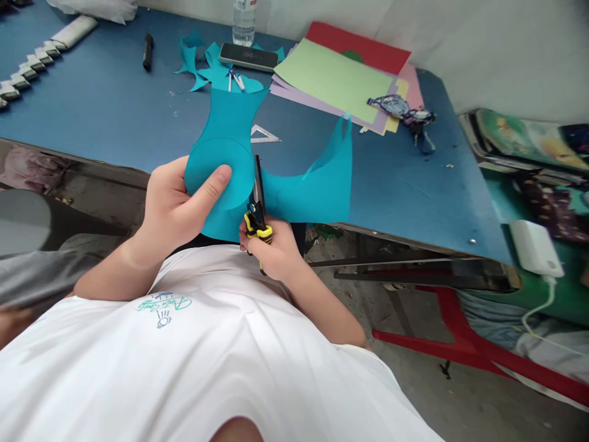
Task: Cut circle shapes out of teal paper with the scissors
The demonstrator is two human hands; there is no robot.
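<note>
A sheet of turquoise paper [304, 193] hangs over the table's near edge, with curved cuts along its top side. My left hand [179, 205] grips it at the left, thumb pressed on a rounded part with a drawn circle outline. In my right hand [273, 248] is a pair of scissors [257, 209] with black blades and black-and-yellow handles. Their blades point away from me and lie against the paper, just right of the circle. Part of the right fingers is hidden behind the handles and paper.
Behind the sheet lie turquoise scraps [188, 58], a compass [237, 80], a phone [248, 56], a water bottle [243, 24] and a set square [264, 135]. Coloured paper sheets [335, 80] and a lanyard [400, 109] are at right. A black marker [148, 52] lies left.
</note>
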